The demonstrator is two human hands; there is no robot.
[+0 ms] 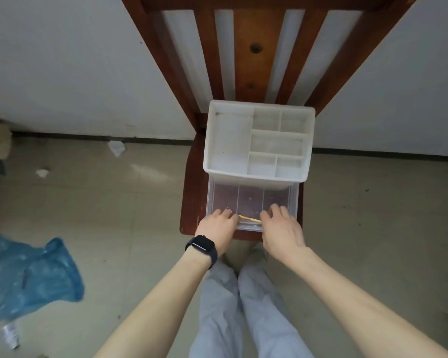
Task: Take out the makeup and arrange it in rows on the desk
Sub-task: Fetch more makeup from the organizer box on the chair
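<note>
Wooden chair (192, 202) on tiled floor (114, 202), white wall (62, 73) behind; blue bag (34, 275) on floor. White organizer (256, 179) on seat, clear drawer (251, 200) out. Left hand (216, 224) and right hand (282, 228) curl fingers over drawer front; thin yellow stick (248, 218) inside, between them.

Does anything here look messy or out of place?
Yes. A crumpled blue plastic bag and white paper scraps litter the floor left of the chair. The left hand and right hand grip the drawer, which looks nearly empty.
</note>
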